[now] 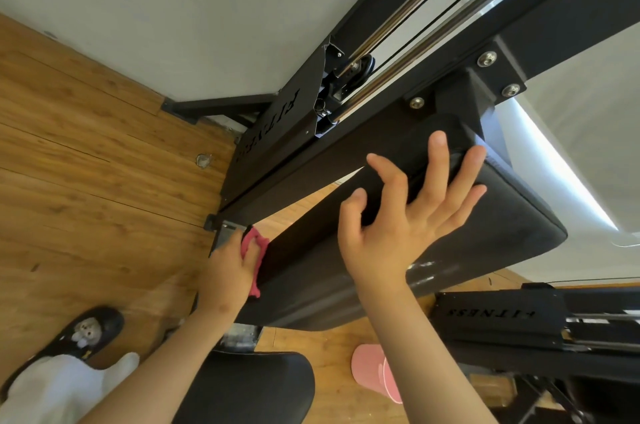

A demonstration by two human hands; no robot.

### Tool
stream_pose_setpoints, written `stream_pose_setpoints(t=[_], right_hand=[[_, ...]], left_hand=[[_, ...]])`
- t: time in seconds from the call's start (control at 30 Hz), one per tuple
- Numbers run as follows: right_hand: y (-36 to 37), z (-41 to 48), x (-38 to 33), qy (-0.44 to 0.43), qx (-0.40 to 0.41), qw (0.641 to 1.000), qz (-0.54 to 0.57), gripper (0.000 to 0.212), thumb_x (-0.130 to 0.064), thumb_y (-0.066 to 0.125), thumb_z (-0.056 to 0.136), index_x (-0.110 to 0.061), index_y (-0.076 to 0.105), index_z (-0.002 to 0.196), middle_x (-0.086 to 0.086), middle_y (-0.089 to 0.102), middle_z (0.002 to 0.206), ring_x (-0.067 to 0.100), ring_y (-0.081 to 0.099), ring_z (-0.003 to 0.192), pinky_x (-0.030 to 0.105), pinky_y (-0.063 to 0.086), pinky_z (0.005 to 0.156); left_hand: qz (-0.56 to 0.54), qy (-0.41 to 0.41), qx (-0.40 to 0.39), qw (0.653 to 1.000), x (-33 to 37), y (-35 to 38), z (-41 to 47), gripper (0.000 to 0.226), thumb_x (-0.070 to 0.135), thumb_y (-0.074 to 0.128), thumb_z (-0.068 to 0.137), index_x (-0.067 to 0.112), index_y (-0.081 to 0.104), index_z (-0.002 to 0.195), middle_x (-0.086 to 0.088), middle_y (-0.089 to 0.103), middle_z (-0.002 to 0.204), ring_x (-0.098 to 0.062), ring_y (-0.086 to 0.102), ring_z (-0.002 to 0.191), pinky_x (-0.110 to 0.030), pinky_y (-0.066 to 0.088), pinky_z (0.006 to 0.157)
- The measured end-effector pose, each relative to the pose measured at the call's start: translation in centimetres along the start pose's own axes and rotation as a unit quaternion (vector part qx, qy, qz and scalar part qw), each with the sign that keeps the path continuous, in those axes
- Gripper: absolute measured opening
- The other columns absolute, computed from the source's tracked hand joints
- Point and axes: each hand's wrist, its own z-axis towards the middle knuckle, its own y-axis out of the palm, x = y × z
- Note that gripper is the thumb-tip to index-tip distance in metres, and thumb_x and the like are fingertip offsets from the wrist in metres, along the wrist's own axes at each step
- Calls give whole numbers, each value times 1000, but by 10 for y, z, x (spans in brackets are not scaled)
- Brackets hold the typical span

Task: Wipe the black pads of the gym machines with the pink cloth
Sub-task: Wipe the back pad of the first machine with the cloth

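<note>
A long black back pad [346,250] slopes from the upper right down to the lower left on the machine frame. My left hand [225,271] presses the pink cloth [256,261] against the pad's lower left edge, fingers closed on it. My right hand [408,215] rests on the pad's upper side edge with fingers spread, holding nothing. A second black pad, the seat [249,385], lies below at the bottom centre, partly hidden by my left forearm.
The black steel frame [277,132] with chrome guide rods [415,8] and a cable pulley runs diagonally behind the pad. A pink container [374,371] stands on the wooden floor [86,164]. My slippered foot [90,333] is at bottom left. Another black frame part [502,316] sits right.
</note>
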Motion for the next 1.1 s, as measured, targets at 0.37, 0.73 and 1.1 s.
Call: stream_pose_setpoints(t=[0.37,0.73,1.1], right_hand=[[-1,0,3,-4,1,1000,7,19,-20,56,79,-21,67,94,8,37,141,19,3,147,49,4,117],[-1,0,2,-1,2,1000,5,18,-20,57,80,-19,70,92,7,37,141,18,2,147,49,5,117],[1,0,3,-5,21,1000,-4,18,-20,57,81,-19,70,93,8,38,139,16,3,147,48,5,117]], left_hand=[[97,-110,-104,984,-60,6,-2,42,35,31,104,11,57,81,-9,61,71,-24,62,67,-28,45,62],[-77,-34,-41,996,3,-1,9,42,60,43,89,22,53,104,-1,65,80,-19,66,61,-35,54,53],[43,-106,-64,991,-65,15,-9,43,37,30,102,7,60,95,-9,64,75,-19,63,66,-28,49,62]])
